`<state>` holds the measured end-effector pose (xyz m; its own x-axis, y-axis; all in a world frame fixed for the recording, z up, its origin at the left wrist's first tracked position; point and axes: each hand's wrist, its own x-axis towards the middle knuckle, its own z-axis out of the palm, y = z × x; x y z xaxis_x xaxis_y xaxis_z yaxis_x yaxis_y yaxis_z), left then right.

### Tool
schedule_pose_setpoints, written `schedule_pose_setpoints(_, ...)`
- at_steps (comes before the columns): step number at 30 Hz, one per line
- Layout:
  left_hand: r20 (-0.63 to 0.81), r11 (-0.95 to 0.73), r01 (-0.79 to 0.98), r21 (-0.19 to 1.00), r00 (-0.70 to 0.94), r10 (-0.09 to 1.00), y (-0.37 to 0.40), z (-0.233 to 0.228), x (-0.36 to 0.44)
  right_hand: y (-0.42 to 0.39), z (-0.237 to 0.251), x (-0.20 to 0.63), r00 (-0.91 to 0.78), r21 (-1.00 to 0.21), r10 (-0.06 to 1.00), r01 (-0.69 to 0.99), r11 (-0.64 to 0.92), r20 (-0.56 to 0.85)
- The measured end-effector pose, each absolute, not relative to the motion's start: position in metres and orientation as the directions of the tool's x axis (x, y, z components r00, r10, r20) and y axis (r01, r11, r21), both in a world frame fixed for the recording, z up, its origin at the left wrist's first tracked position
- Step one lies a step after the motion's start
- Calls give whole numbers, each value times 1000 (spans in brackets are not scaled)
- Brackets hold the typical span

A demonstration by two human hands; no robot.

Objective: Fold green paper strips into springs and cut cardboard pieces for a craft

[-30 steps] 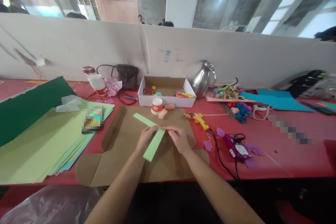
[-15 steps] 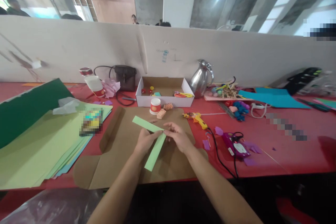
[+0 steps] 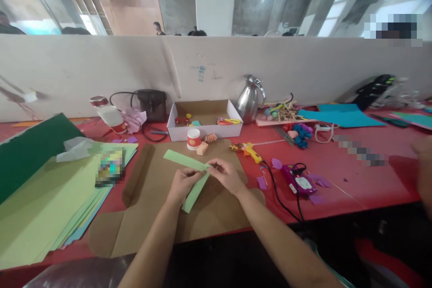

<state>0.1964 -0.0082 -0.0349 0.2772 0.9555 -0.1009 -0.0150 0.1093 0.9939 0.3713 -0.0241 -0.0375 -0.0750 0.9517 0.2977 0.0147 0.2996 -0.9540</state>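
Note:
Two light green paper strips (image 3: pixel 196 192) meet at a corner between my hands, above a flattened brown cardboard sheet (image 3: pixel 148 209). My left hand (image 3: pixel 184 184) is closed on the strips near their joint, its thumb lying along the paper. With thumb and fingers, my right hand (image 3: pixel 224 175) pinches the same corner from the right. One strip reaches up to the left, the other down toward me. Just beyond stand a paper cup (image 3: pixel 194 138) and two folded orange paper springs, the nearer spring (image 3: pixel 202 148) beside the cup.
A white box (image 3: pixel 202 132) with scissors stands behind the cardboard. A yellow glue gun (image 3: pixel 251 153) and a purple power strip (image 3: pixel 299 180) lie right, their cables crossing the red table. Coloured paper sheets (image 3: pixel 50 207) are stacked left. A steel jug (image 3: pixel 249 99) stands behind.
The view has shifted slightly right. My left hand has turned and covers more of the lower strip; both hands still hold the corner. A blurred hand or arm has appeared at the right edge.

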Motion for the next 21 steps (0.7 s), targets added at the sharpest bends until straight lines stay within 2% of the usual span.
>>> schedule_pose_setpoints(3,-115,109,34,993,323,939,-7,-33,195,-24,-38,371,-62,-966,964,-31,257,259)
schedule_pose_setpoints(7,-157,223,-117,968,410,898,-7,-29,199,-20,-46,366,74,-972,978,-117,204,196)
schedule_pose_setpoints(11,4,105,-243,964,411,912,-11,-32,210,-17,-51,358,148,-961,982,-228,153,121)
schedule_pose_setpoints(14,58,29,-274,961,305,951,-11,-39,216,-18,-49,353,129,-949,986,-283,141,108)
schedule_pose_setpoints(18,-55,62,-320,946,29,998,-5,-49,218,-21,-46,351,31,-940,994,-324,105,100)
schedule_pose_setpoints(21,-109,96,-337,937,-18,994,-1,-52,216,-22,-45,351,-13,-936,996,-341,81,91)
